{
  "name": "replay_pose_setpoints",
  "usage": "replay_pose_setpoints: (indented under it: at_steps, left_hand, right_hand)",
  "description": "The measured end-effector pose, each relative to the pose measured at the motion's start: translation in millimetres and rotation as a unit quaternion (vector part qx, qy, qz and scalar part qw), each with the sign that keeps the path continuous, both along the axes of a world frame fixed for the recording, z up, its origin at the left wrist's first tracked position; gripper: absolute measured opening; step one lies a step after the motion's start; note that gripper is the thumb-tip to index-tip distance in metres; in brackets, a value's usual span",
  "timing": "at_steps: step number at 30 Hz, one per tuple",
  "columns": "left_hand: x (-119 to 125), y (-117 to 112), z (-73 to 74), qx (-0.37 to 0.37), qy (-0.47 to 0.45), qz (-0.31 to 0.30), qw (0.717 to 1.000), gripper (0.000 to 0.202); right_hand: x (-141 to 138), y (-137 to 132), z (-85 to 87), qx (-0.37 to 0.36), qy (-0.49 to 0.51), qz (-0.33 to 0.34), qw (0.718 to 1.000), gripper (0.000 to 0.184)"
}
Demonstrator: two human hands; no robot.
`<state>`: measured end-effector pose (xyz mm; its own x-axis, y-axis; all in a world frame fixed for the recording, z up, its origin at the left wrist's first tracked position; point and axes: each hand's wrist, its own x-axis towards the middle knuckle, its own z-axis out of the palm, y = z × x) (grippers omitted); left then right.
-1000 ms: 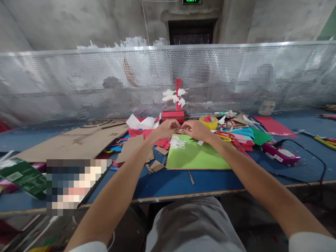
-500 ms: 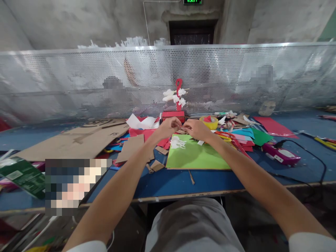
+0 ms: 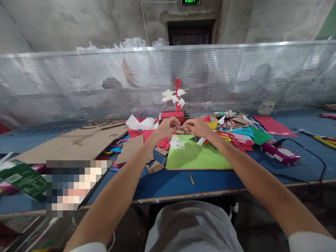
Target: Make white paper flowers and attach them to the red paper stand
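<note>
My left hand (image 3: 168, 127) and my right hand (image 3: 197, 127) meet above the far edge of a green paper sheet (image 3: 196, 157), fingertips pinched and almost touching. Whatever small thing sits between the fingers is too tiny to make out. A white paper strip (image 3: 201, 141) shows just under my right hand; whether it is held or lies on the sheet I cannot tell. Fringed white paper pieces (image 3: 177, 142) rest on the sheet's left part. Behind my hands a red stand (image 3: 172, 116) carries an upright red hook shape (image 3: 177, 84) with white tufts (image 3: 174, 99) on it.
Flat cardboard (image 3: 76, 140) covers the table's left side, near a green box (image 3: 23, 178). Yellow tape (image 3: 212, 123), orange-handled scissors (image 3: 223, 135) and coloured paper scraps lie to the right. Farther right is a purple device (image 3: 280, 153) with a black cable. A perforated metal screen (image 3: 220, 77) stands behind.
Both hands stay pinched in nearly the same place. More of the white strip shows below my right hand, which has shifted slightly left along with the whole view.
</note>
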<state>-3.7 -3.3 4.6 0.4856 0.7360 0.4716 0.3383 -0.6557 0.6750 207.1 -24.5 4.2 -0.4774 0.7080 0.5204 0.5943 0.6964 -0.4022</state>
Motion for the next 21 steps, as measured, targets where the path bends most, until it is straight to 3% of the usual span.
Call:
replay_pose_setpoints:
  at_steps: [5, 13, 17, 21]
  left_hand:
    - [-3, 3, -1.2, -0.026, 0.026, -0.017, 0.999, 0.018]
    - [-5, 6, -4.5, -0.015, 0.098, -0.029, 0.995, 0.024]
    - [-16, 8, -3.7, 0.009, 0.195, -0.011, 0.981, 0.024]
    - [-25, 11, -6.0, -0.003, 0.278, -0.032, 0.96, 0.021]
  right_hand:
    - [-3, -2, -4.1, -0.049, -0.029, 0.028, 0.998, 0.026]
    - [-5, 0, -7.8, 0.008, -0.071, 0.023, 0.997, 0.023]
    - [-2, 2, -9.5, 0.006, -0.091, 0.015, 0.996, 0.02]
    - [0, 5, -12.6, -0.006, -0.102, 0.017, 0.995, 0.014]
